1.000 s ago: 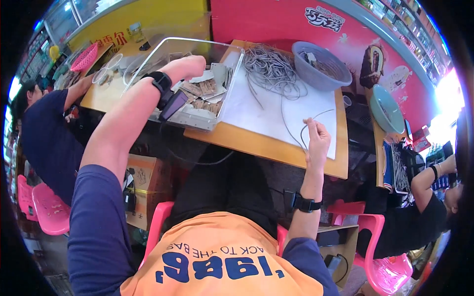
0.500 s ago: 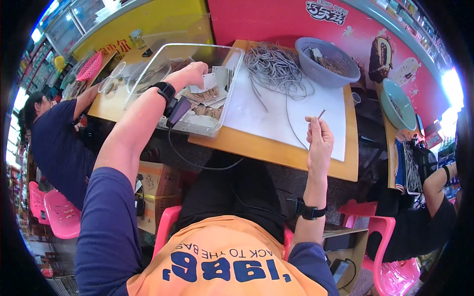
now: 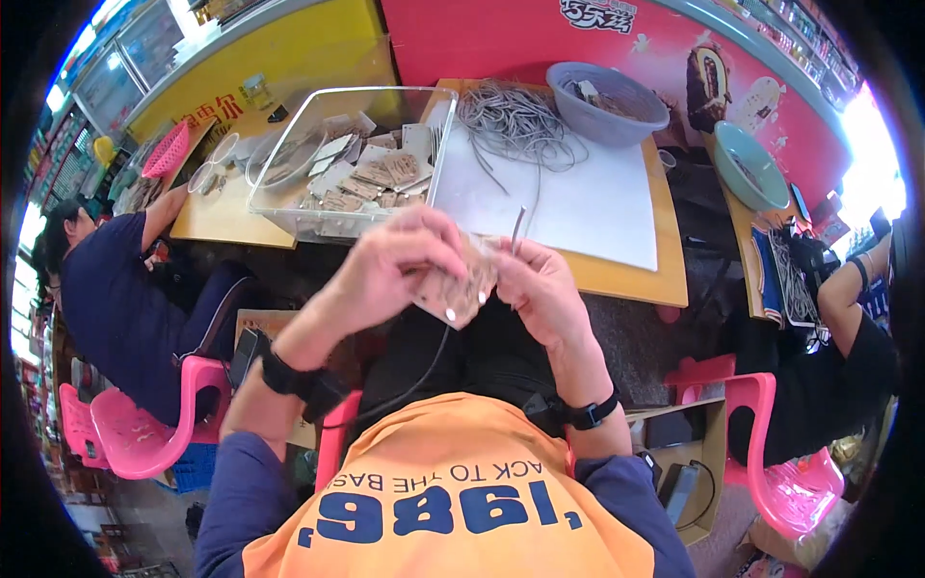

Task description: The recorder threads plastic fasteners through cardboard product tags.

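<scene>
A flat whitish card with brown patterned pieces point(image 3: 451, 291) is held above my lap, before the table edge. My left hand point(image 3: 390, 258), slightly blurred, has its fingers closed over the card's upper left side. From the other side my right hand point(image 3: 544, 289) pinches a grey cord point(image 3: 518, 226), whose short end sticks up past the fingers. The right fingertips also meet the card's right edge; whether they grip it too is hidden. Behind my left hand stands a clear plastic bin point(image 3: 445, 144) holding many similar cards point(image 3: 385, 178).
A tangle of grey cord point(image 3: 511, 116) lies on a white sheet point(image 3: 597, 222) on the wooden table point(image 3: 617, 281). Behind it sits a grey-purple basin point(image 3: 617, 123); a green basin point(image 3: 756, 178) stands farther right. Another person point(image 3: 125, 289) sits at left, and one more at right.
My left hand has come out of the bin with a card and moved down toward my lap. My right hand, still with the cord, has moved left to meet it.
</scene>
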